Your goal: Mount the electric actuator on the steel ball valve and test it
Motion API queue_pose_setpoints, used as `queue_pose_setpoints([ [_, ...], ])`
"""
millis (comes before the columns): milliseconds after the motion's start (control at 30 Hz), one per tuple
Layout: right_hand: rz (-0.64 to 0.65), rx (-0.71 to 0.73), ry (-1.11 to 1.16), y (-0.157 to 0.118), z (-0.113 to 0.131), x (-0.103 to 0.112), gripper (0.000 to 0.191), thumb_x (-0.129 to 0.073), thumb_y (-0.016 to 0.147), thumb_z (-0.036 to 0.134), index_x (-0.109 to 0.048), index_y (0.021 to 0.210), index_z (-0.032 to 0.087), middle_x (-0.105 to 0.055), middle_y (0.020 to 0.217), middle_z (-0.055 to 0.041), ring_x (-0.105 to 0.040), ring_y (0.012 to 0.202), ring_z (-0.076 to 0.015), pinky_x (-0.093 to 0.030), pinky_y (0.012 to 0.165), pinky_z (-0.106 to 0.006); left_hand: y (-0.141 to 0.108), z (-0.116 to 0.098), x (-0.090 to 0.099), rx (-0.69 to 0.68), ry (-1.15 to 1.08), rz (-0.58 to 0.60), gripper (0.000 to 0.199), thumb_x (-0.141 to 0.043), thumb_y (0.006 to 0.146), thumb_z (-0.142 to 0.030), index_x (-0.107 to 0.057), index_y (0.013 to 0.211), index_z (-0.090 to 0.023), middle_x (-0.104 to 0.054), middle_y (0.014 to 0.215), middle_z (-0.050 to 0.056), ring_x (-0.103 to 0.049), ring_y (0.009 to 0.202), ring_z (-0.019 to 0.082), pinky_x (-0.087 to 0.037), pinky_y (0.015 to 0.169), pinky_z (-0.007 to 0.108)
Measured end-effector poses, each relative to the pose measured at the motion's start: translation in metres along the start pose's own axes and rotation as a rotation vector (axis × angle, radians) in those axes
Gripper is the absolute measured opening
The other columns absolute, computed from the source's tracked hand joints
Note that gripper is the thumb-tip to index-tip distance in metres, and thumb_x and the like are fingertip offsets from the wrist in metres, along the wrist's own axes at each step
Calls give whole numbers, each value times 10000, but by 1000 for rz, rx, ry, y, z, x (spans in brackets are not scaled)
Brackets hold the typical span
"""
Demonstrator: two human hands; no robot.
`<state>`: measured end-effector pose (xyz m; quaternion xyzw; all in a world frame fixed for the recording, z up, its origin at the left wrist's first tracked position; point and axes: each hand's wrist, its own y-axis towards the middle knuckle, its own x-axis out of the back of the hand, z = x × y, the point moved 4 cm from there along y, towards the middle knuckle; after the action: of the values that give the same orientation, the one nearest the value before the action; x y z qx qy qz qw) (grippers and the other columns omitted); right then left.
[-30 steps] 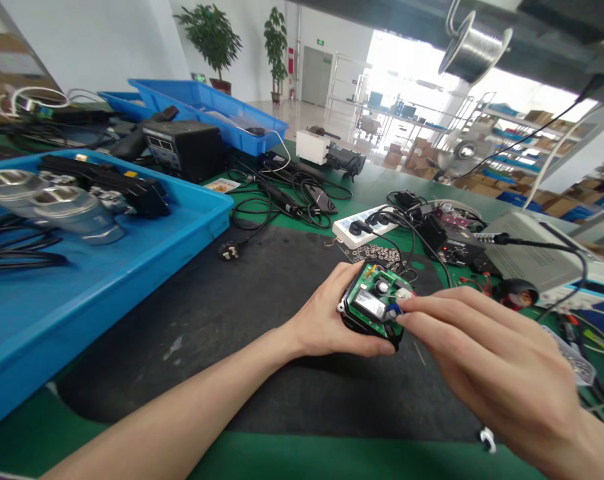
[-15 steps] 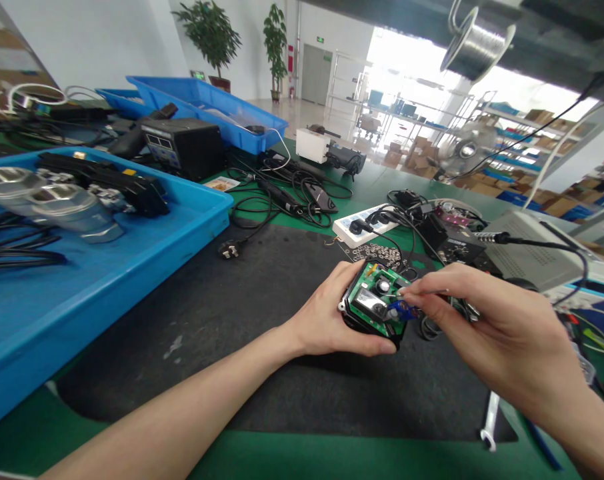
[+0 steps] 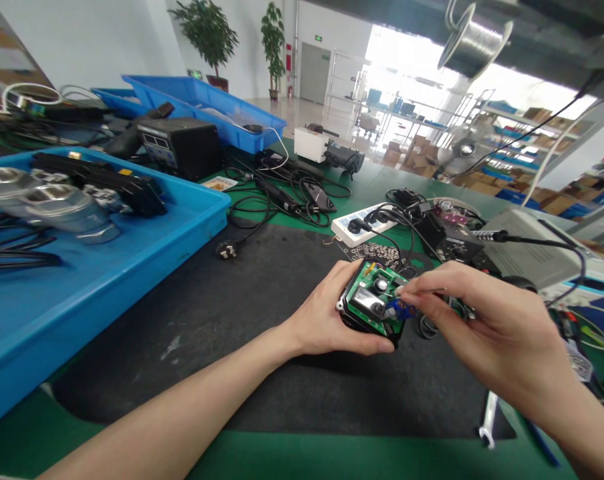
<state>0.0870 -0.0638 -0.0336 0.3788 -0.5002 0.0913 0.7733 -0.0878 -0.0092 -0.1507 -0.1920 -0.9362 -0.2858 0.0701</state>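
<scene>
My left hand (image 3: pixel 327 313) is wrapped round a black housing (image 3: pixel 367 325) that has a green circuit board (image 3: pixel 357 288) set in its open top. On the board sit a silver rectangular part, a round capacitor (image 3: pixel 381 285) and blue terminal parts (image 3: pixel 401 309). My right hand (image 3: pixel 482 320) is at the board's right edge, thumb and forefinger pinched together beside the blue parts. Something thin and pale shows at those fingertips, too small to name. Behind the housing, several small metal rings (image 3: pixel 377 253) lie on the black mat (image 3: pixel 222 320).
At left stands a blue tray (image 3: pixel 147 247) holding metal fittings and black cables. A white power strip (image 3: pixel 359 225) with plugs lies behind the housing. An open-end wrench (image 3: pixel 489 420) is at lower right. A mains plug (image 3: pixel 227 249) rests on the mat; a solder spool (image 3: pixel 475 43) hangs overhead.
The whole view has shifted slightly. Both hands keep almost the same pose on the housing and board, with no grip taken or let go.
</scene>
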Motion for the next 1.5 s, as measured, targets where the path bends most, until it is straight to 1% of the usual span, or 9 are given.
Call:
queue_pose_setpoints([
  [133,23,171,-38,-2,7,3,251,-632,897,36,-651,1079,208,-701,1018,19,-635,928,-69,-482,798,-199,0,-1,0,8,8,7,1017,-956,550,-554,-517,1401,-208,-570,1237,90,-586,1164,292,-498,1059,418],
  [233,33,214,-84,-2,10,5,252,-620,903,35,-655,1088,203,-711,1032,13,-644,944,-75,-488,810,-205,0,-1,0,10,4,4,1022,-957,551,-550,-512,1407,-210,-568,1237,89,-585,1164,291,-495,1062,417],
  [433,-11,45,-58,1,6,6,185,-663,909,105,-688,1027,244,-729,972,61,-671,835,-39,-487,718,-170,1,-2,0,4,6,12,985,-955,556,-547,-533,1382,-217,-571,1216,84,-587,1150,292,-502,1054,427],
  [667,-47,-41,-96,2,10,6,102,-666,935,210,-712,1010,262,-745,905,78,-674,704,-34,-467,624,-175,0,0,0,15,-9,9,1026,-958,550,-540,-509,1416,-223,-566,1249,92,-582,1179,304,-496,1070,434],
  [967,-65,-163,-2,6,9,6,75,-727,890,216,-731,930,280,-742,863,112,-615,571,-5,-434,542,-137,-1,1,-1,25,-9,10,1028,-957,551,-542,-508,1417,-218,-568,1241,94,-586,1160,303,-503,1056,439],
  [1033,-66,-179,8,6,7,5,66,-735,883,222,-730,923,275,-743,870,106,-633,597,-14,-444,551,-136,0,0,-1,16,-14,11,1016,-955,554,-542,-511,1411,-223,-571,1239,91,-586,1160,302,-501,1058,439],
  [1167,-53,-229,58,6,2,3,21,-729,885,242,-727,901,255,-745,906,76,-701,732,-62,-462,566,-151,0,-1,-1,17,-22,13,997,-954,558,-538,-522,1402,-229,-573,1245,91,-585,1158,305,-501,1055,439],
  [1367,-55,-318,211,10,-5,2,62,-732,886,279,-704,860,229,-728,907,61,-645,726,-29,-483,623,-101,0,-1,-1,40,-43,28,972,-949,576,-522,-519,1399,-234,-582,1236,86,-592,1142,304,-500,1050,446],
  [1500,-21,-400,397,16,-11,-4,103,-737,884,294,-698,897,200,-703,823,37,-626,682,-17,-485,610,-69,1,-2,-1,47,-54,35,963,-946,575,-528,-521,1393,-249,-594,1226,80,-600,1135,306,-502,1052,456],
])
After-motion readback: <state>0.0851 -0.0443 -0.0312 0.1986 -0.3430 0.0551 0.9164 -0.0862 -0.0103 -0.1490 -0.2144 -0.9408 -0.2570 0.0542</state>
